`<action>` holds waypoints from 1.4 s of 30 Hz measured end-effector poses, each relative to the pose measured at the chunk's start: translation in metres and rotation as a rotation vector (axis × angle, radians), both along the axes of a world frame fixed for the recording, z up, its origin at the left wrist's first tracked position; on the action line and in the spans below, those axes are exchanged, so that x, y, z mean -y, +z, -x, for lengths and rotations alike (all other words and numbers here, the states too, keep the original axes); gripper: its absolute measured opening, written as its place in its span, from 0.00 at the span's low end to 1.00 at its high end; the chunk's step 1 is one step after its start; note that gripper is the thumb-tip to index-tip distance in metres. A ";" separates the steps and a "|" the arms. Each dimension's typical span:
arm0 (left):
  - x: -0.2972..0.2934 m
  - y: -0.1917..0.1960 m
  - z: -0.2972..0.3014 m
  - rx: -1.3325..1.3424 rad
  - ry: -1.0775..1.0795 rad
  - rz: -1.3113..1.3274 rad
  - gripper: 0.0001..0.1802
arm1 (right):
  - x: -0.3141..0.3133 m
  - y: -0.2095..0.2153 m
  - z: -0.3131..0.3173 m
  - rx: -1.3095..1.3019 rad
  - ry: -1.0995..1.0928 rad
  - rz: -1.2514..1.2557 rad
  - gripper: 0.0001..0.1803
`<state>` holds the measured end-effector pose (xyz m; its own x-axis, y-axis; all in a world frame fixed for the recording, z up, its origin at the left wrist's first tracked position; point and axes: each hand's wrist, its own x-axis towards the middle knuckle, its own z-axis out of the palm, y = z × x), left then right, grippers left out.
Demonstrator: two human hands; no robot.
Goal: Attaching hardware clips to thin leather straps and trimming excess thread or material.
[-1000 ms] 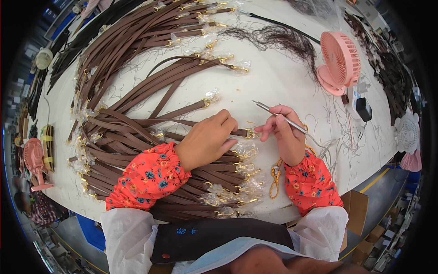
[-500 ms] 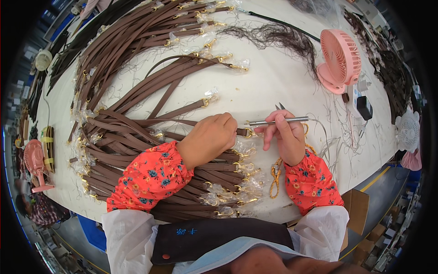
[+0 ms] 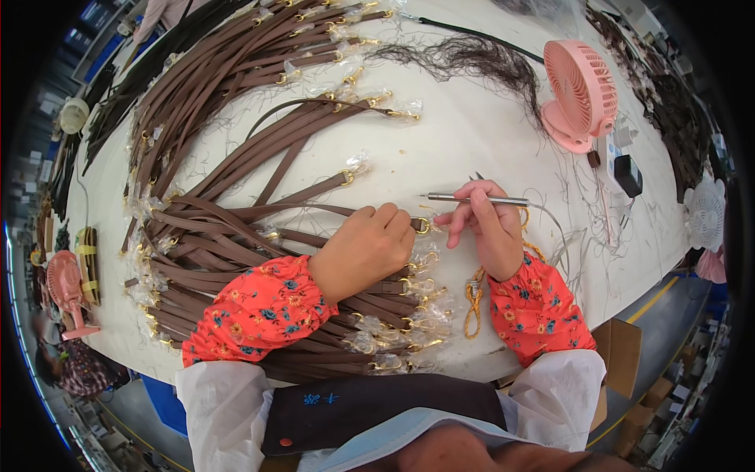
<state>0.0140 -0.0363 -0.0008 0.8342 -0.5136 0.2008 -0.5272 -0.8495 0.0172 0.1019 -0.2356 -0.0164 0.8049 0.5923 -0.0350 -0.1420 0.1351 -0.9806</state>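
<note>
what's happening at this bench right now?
A person sits at a white table covered with brown straps that have gold clasps. The left hand presses down on one strap end by its gold ring. The right hand holds a thin metal tool level, pointing left. A pink fan stands behind.

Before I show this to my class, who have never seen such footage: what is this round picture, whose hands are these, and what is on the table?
The picture comes from a wide fisheye camera worn on a person's head, looking down, so straight edges bend. The two bare hands are the wearer's own. The left hand presses on a brown strap near its gold ring. The right hand holds a thin metal tool, lying level and pointing left. On the white table lie many more brown straps with wrapped gold clasps, a pink fan and a tangle of dark threads.
</note>
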 end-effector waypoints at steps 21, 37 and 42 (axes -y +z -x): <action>-0.022 -0.008 -0.016 -0.493 0.301 0.731 0.07 | 0.005 0.001 -0.002 0.009 0.150 0.081 0.18; -0.022 -0.006 -0.016 -0.537 0.315 0.747 0.08 | 0.004 -0.001 -0.002 0.028 0.172 0.090 0.19; -0.022 -0.005 -0.016 -0.536 0.311 0.740 0.08 | 0.004 -0.001 -0.002 0.043 0.182 0.107 0.20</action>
